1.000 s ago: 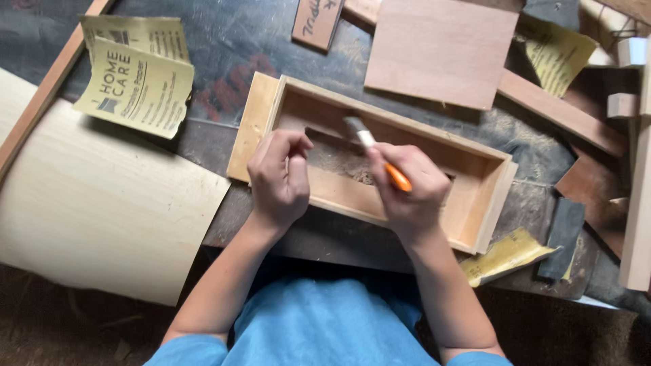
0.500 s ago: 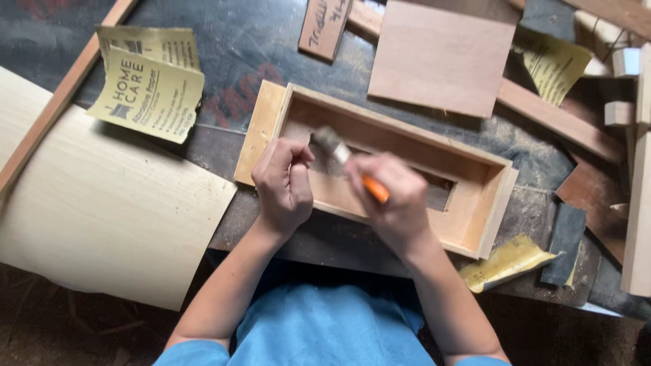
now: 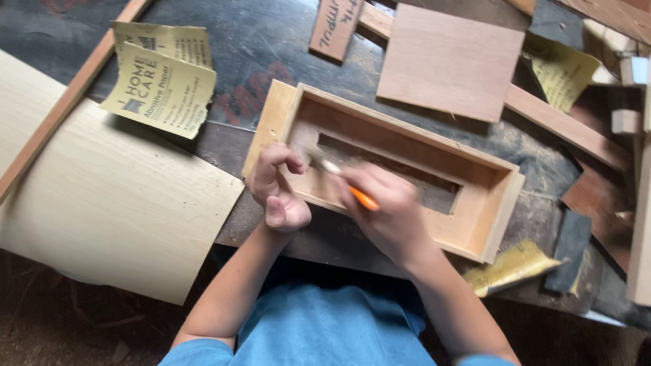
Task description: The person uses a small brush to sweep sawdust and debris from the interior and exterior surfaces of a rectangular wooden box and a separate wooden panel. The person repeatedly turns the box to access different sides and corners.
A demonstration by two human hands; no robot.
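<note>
open wooden box frame [image 3: 475,203] sits tilted on the dark worktop [image 3: 224,68], about the middle of it, long side running from upper left to lower right. left hand [image 3: 274,193] is at the frame's near left corner, fingers curled over the near wall and gripping it, thumb outside. right hand [image 3: 386,213] is just right of the left hand, over the frame's near wall, fingers clenched around a small brush with an orange handle [image 3: 364,198]; the bristle end [image 3: 308,150] points up-left into the frame's left end and is motion-blurred, so contact with the wood is hard to tell. frame floor shows a dark patch in the middle. left of the frame, a torn yellow sandpaper sheet [image 3: 163,85] lies printed side up, and a large pale veneer sheet [image 3: 102,196] spreads below it, near the left forearm. above the frame, a flat brown board [image 3: 451,61]. right of the frame, wood strips and offcuts [image 3: 569,129]. just beside the frame's lower right corner, a crumpled yellow sandpaper scrap [image 3: 512,268]. blue shirt [image 3: 319,325] at the bottom edge.
</note>
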